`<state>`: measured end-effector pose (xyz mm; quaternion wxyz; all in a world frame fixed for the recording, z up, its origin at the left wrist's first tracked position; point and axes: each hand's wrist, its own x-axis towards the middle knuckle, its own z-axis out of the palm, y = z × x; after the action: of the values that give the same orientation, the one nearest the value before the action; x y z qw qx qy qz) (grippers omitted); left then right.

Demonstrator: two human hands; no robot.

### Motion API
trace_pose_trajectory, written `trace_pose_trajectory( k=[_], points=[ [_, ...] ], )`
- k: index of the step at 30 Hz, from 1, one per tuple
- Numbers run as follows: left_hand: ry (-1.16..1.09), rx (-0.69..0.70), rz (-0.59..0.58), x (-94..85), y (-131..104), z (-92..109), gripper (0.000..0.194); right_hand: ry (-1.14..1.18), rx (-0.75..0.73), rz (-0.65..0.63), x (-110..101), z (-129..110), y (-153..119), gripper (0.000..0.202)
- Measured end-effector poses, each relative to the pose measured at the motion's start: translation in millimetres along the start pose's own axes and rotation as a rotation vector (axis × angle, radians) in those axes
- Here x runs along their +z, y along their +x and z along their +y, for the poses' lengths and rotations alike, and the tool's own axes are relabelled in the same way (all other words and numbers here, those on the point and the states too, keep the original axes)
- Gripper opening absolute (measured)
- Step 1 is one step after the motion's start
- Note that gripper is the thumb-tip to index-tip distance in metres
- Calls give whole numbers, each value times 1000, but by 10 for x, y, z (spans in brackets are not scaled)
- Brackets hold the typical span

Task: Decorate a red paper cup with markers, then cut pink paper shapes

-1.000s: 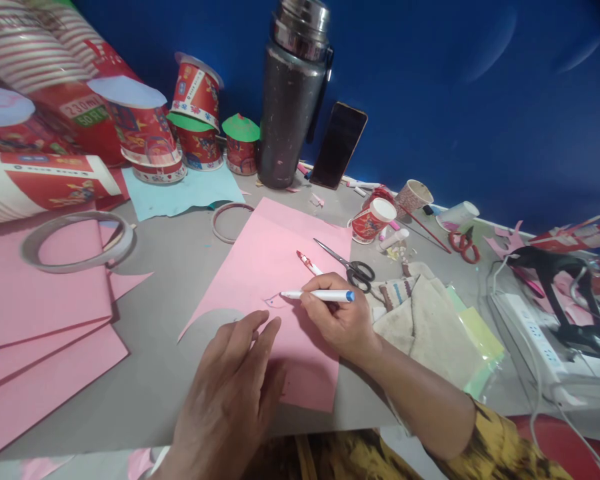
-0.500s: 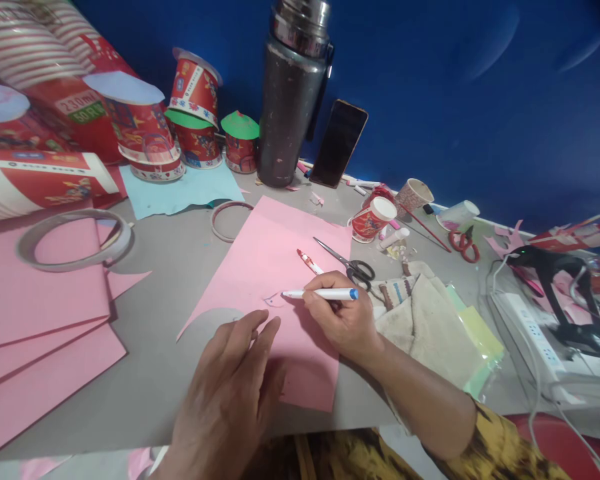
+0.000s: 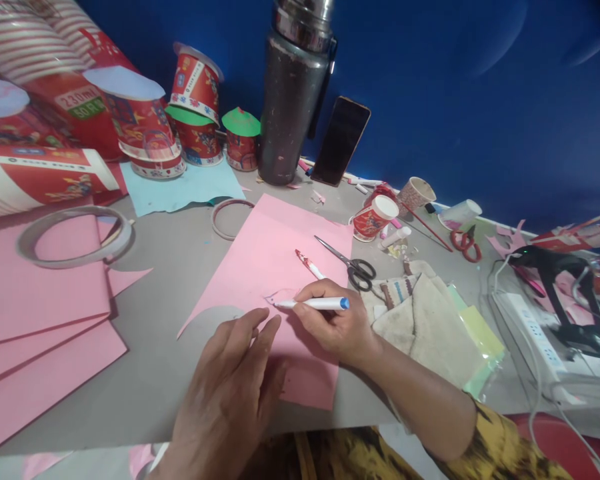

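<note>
My right hand (image 3: pixel 333 323) is closed round a white marker (image 3: pixel 323 304) with a blue end, its tip down on a pink sheet (image 3: pixel 280 247). Small dark lines show on the paper by the tip. My left hand (image 3: pixel 235 373) lies flat on the sheet's lower left part, fingers spread and holding nothing. Above the right hand, a red-and-white pen (image 3: pixel 309 264) rests on the sheet. Black-handled scissors (image 3: pixel 347 262) lie across the sheet's right edge.
A dark thermos (image 3: pixel 293 100) and a phone (image 3: pixel 341 141) stand at the back. Paper cups (image 3: pixel 195 83) and a tape roll (image 3: pixel 25 243) are at left. Right are a cloth (image 3: pixel 430 320), red-handled scissors (image 3: pixel 466 245) and a power strip (image 3: pixel 533 330).
My right hand has moved slightly left and down with the marker, and the drawn line has grown. The left hand stays in place.
</note>
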<state>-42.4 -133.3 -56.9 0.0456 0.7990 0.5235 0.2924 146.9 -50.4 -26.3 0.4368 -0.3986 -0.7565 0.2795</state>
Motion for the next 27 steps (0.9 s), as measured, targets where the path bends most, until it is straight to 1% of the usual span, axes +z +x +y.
trace_pose_trajectory(
  k=[5, 8, 11, 20, 23, 27],
  points=[
    [4, 1, -1, 0, 1, -3, 40, 12, 39, -33, 8, -2, 6, 10],
    [-2, 9, -1, -4, 3, -7, 40, 25, 55, -27, 15, 2, 7, 11],
    [-8, 9, -5, -7, 2, -7, 39, 33, 40, -13, 8, 8, 1, 10],
    [-4, -9, -13, -5, -10, 10, 38, 15, 115, -32, -93, -24, -10, 12],
    [-4, -15, -9, -7, -10, 7, 38, 8, 151, -22, -121, -24, -13, 12],
    [-15, -31, -7, -6, -13, -1, 38, -2, 157, -3, -182, 0, -7, 10]
  ],
)
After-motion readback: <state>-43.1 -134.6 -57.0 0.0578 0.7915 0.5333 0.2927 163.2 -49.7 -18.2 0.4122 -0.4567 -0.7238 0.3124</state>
